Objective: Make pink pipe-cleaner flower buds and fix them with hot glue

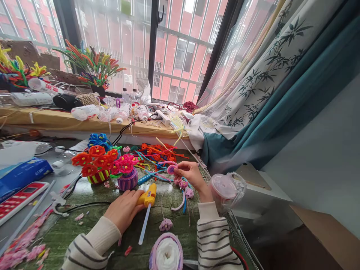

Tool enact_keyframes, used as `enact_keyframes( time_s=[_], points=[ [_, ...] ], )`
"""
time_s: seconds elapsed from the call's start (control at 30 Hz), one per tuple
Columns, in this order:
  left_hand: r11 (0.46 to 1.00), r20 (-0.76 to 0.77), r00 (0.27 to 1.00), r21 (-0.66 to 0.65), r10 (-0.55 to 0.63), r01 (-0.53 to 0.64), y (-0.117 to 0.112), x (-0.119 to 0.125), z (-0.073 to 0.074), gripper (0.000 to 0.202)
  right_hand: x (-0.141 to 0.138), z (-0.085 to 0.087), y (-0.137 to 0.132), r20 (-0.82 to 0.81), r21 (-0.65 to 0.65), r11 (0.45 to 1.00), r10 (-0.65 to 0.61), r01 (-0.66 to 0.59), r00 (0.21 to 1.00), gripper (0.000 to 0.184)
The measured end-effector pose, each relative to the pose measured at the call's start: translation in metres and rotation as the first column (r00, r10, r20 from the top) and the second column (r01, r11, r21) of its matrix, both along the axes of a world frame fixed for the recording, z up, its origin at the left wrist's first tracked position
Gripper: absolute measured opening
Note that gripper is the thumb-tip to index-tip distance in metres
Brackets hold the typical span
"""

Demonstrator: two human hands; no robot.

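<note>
My left hand (123, 210) is closed around a yellow hot glue gun (148, 195) that lies on the green table, a white glue stick (144, 227) poking out of its back. My right hand (189, 174) pinches a small pink pipe-cleaner coil (171, 168) between thumb and fingers, held just above the table. Right beside my left hand stands a purple pot of pink pipe-cleaner flowers (126, 174). Next to it is a striped pot of red-orange flowers (94, 163). Small pink flowers (184, 184) lie under my right wrist.
Loose coloured pipe cleaners (157, 152) are heaped behind the pots. A purple-rimmed white roll (166, 253) sits near me, with a pink lidded plastic cup (226, 189) at the table's right edge. A red calculator (19, 198) and blue tissue pack (22, 174) lie left. Bottles clutter the windowsill (56, 118).
</note>
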State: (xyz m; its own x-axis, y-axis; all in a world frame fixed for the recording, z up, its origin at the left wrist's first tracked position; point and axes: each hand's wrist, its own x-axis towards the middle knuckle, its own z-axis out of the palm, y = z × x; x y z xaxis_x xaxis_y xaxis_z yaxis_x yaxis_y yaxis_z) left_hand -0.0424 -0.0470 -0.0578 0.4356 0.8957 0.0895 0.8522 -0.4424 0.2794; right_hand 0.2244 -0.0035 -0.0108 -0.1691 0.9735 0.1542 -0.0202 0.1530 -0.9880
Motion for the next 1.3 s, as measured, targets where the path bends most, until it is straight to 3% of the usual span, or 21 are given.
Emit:
enact_keyframes(
  time_s=[0.1,0.2,0.3,0.43,0.53,0.63,0.83,1.03,1.3],
  points=[
    [0.996,-0.177,0.984,0.084,-0.004,0.019,-0.002,0.011,-0.007,0.032,-0.002,0.000,0.001,0.008,-0.007,1.000,0.007,-0.007,1.000,0.040],
    [0.989,-0.255,0.967,0.147,0.012,0.027,-0.006,0.022,-0.012,0.038,-0.004,-0.001,0.002,0.035,-0.003,1.000,0.001,-0.001,0.999,0.042],
    [0.981,-0.296,0.955,0.188,0.006,0.052,-0.009,0.027,-0.003,0.044,-0.006,-0.001,0.003,0.062,0.006,1.000,0.000,0.000,0.998,0.043],
    [0.938,-0.295,0.954,0.344,0.061,0.046,-0.005,0.033,0.042,0.028,-0.009,0.002,0.002,0.103,0.061,0.998,-0.017,0.011,0.995,0.044],
    [0.836,-0.094,0.996,0.547,0.004,0.048,0.005,0.041,0.081,0.027,-0.012,0.003,0.000,0.130,0.110,0.994,-0.019,0.005,0.991,0.042],
    [0.771,-0.018,0.999,0.635,-0.049,0.049,0.017,0.049,0.100,0.023,-0.015,0.004,-0.001,0.136,0.135,0.991,-0.012,-0.006,0.991,0.039],
    [0.860,0.030,0.995,0.506,-0.094,0.066,0.031,0.050,0.093,0.023,-0.016,0.010,-0.004,0.097,0.150,0.989,0.002,-0.016,0.995,0.039],
    [0.888,0.333,0.925,0.459,-0.181,0.009,0.033,0.043,0.093,0.025,-0.017,0.015,-0.008,0.086,0.122,0.992,0.014,-0.025,0.996,0.037],
    [0.956,0.508,0.859,0.278,-0.064,-0.093,0.031,0.050,0.094,0.026,-0.017,0.013,-0.010,-0.016,0.063,0.996,0.059,-0.058,0.998,0.035]
  ],
)
